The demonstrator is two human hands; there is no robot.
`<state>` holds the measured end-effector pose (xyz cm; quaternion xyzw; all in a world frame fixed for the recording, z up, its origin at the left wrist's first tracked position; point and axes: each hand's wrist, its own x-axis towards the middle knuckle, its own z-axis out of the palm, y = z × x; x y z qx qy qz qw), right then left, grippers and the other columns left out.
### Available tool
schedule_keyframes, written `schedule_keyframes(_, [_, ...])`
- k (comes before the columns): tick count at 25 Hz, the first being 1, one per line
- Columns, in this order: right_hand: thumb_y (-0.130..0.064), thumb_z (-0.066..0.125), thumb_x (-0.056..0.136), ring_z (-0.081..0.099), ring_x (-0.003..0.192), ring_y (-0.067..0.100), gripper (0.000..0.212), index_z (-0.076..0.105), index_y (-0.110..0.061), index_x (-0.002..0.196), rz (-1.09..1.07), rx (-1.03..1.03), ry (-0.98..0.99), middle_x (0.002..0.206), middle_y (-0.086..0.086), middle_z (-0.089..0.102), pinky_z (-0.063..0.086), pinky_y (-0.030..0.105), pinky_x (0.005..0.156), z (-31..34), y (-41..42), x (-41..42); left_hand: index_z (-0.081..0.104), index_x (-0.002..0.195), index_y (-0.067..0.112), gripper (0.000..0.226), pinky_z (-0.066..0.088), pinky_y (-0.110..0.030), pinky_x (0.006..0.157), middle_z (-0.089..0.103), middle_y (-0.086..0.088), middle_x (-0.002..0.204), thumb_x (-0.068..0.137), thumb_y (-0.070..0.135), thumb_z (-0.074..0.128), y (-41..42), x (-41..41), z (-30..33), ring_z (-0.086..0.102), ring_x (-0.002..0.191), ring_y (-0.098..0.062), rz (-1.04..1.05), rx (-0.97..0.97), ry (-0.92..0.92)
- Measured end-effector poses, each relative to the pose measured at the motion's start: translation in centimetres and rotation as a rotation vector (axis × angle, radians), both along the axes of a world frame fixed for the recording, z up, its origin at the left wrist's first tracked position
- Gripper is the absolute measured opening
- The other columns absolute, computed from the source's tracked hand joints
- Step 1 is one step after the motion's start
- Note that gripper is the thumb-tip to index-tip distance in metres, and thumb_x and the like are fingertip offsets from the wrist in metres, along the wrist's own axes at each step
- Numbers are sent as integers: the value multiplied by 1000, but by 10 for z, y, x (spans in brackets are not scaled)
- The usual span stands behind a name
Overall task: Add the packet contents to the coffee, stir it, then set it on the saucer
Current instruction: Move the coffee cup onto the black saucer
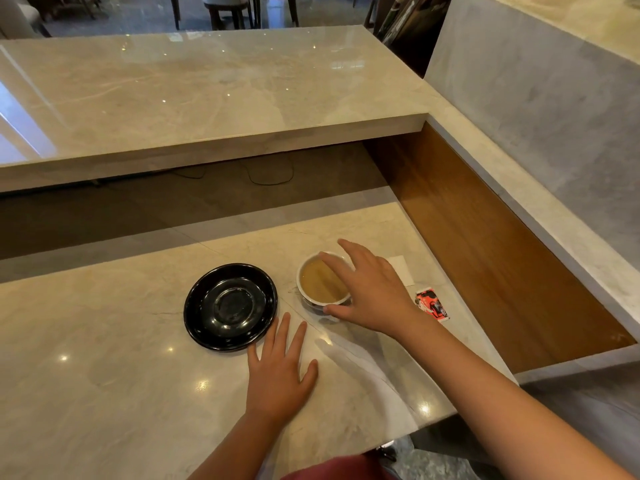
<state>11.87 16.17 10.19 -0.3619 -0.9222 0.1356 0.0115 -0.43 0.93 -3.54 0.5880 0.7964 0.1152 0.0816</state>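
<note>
A white cup of light-brown coffee [320,284] stands on the marble counter, to the right of an empty black saucer [230,306]. My right hand [367,289] is spread over the cup from the right. One fingertip lies at the far rim and the thumb is at the near side by the handle. The fingers are straight, not curled around the cup. My left hand [280,368] lies flat and open on the counter, just in front of the saucer's right edge. A red and white packet [431,304] lies on the counter to the right of the cup.
A white napkin [401,268] lies behind my right hand. A raised marble ledge [207,98] runs across the back, and a wooden panel [485,237] closes off the right side. The counter's near right edge [450,414] drops away.
</note>
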Motion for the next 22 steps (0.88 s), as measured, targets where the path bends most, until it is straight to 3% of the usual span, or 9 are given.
schedule_keyframes(5, [-51, 71, 69, 3, 143, 33, 97, 9, -35, 142, 43, -71, -229, 158, 8, -2, 25, 60, 108, -9, 14, -35, 26, 142, 29, 63, 5, -52, 104, 21, -4, 151, 85, 54, 38, -1, 1, 2, 8, 137, -19, 4, 17, -1])
schedule_keyframes(10, [-40, 80, 62, 21, 136, 36, 108, 9, -31, 143, 90, -74, -364, 154, 13, 14, 44, 52, 97, -12, 24, -49, 29, 140, 29, 62, 12, -55, 100, 25, -5, 150, 84, 54, 40, 0, 1, 3, 12, 136, -21, 2, 14, 8])
schedule_keyframes(15, [-43, 81, 55, 35, 121, 34, 101, 23, -28, 136, 116, -47, -326, 139, 12, 33, 51, 46, 86, -14, 29, -52, 28, 141, 28, 62, 12, -55, 99, 23, -6, 150, 85, 53, 40, 0, 0, 4, 10, 137, -21, -8, 11, -8])
schedule_keyframes(22, [-51, 79, 55, 34, 121, 32, 98, 25, -30, 135, 99, -57, -280, 138, 10, 34, 49, 43, 85, -9, 27, -57, 31, 140, 26, 62, 19, -58, 98, 24, -7, 150, 85, 53, 40, -1, 0, 7, 13, 136, -23, -10, 5, -28])
